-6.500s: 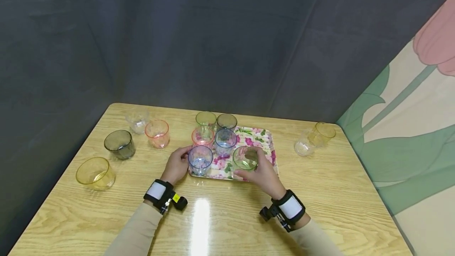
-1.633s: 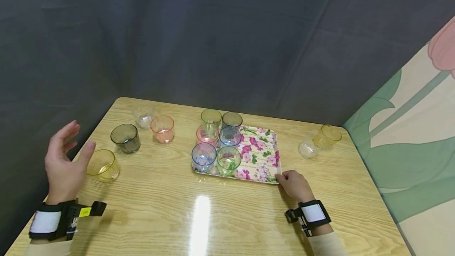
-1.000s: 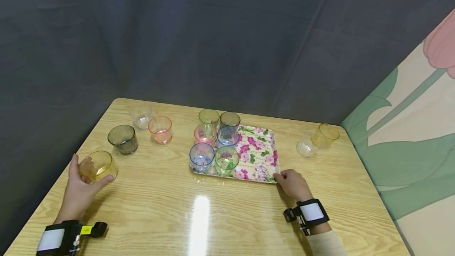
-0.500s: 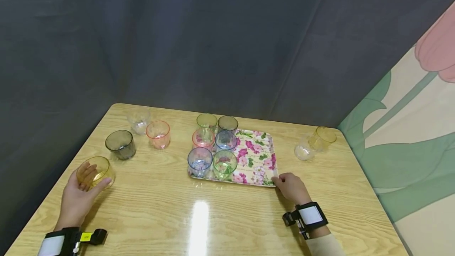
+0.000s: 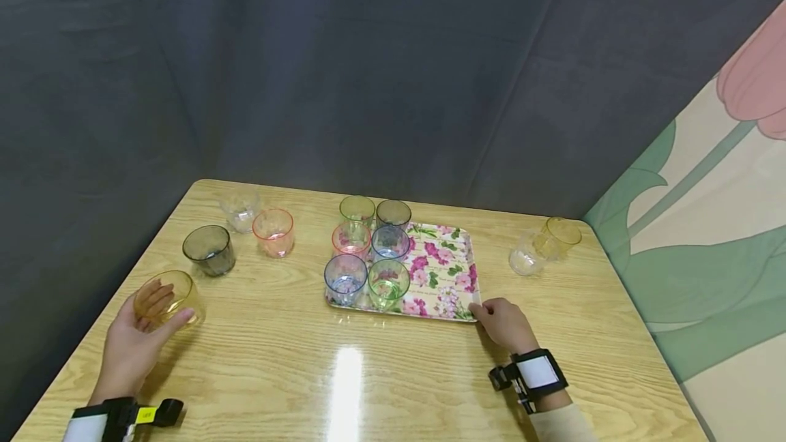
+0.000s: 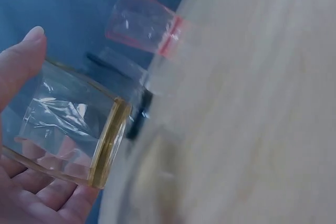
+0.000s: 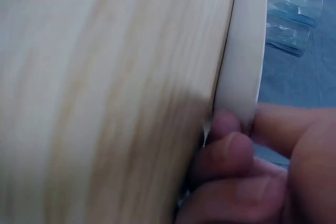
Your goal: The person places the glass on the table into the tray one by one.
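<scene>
My left hand (image 5: 130, 350) grips a yellow glass (image 5: 178, 290) at the table's left side, thumb on the near side and fingers round the back. In the left wrist view the glass (image 6: 73, 116) shows its thick base close over the wood. My right hand (image 5: 508, 326) pinches the near right corner of a floral tray (image 5: 454, 268); in the right wrist view thumb and fingers are on its pale edge (image 7: 244, 51). Two columns of upright glasses fill the tray's left half, with a green glass (image 5: 388, 286) and a blue glass (image 5: 346, 283) in front.
Left of the tray stand a grey glass (image 5: 210, 252), a red-pink glass (image 5: 274, 234) and a clear glass (image 5: 240, 210). At the right, a yellow glass (image 5: 561, 234) and a clear glass (image 5: 525, 258) stand close together. A dark curtain (image 5: 381, 74) hangs behind the table.
The right hand set the green glass on the tray, let go and took the tray's corner. The left hand left the tray, reached left and took hold of the yellow glass.
</scene>
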{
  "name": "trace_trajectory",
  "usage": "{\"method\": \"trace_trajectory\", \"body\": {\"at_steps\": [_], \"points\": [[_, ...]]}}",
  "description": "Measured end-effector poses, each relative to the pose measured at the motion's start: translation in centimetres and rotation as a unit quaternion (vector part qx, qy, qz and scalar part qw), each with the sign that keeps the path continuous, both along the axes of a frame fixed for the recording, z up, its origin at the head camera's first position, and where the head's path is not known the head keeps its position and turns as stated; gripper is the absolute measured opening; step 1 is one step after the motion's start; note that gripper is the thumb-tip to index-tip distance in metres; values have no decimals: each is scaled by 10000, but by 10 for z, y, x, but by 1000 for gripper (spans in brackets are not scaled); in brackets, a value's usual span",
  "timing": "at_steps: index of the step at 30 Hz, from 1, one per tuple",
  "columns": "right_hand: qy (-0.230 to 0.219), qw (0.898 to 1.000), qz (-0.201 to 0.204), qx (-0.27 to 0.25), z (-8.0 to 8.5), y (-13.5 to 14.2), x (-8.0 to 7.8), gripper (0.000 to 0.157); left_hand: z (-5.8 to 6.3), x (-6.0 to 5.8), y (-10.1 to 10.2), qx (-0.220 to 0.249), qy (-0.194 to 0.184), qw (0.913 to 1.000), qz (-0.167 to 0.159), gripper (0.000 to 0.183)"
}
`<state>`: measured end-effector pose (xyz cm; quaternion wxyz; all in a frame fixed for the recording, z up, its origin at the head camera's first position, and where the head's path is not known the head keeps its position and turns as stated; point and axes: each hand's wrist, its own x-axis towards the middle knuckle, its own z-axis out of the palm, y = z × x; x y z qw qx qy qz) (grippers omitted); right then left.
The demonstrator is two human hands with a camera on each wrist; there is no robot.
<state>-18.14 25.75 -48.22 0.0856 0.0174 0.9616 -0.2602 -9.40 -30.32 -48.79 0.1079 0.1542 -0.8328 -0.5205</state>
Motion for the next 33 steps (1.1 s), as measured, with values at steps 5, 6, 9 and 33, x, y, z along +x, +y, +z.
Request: {"method": "trace_trajectory", "body": {"at_steps": [5,6,9,33], "points": [[67,9994,-321,-74,8,4,2,56,15,0,11,-257,411,9982,-362,78],[178,9991,-380,-114,11,4,3,57,18,0,14,-278,506,9974,-442,78],[688,9962,-475,-229,19,6,3,57,27,-1,23,-334,682,9947,-697,81],[2402,9390,213,-2451,67,-81,25,25,69,-12,164,1308,1202,9377,-2988,71]]}}
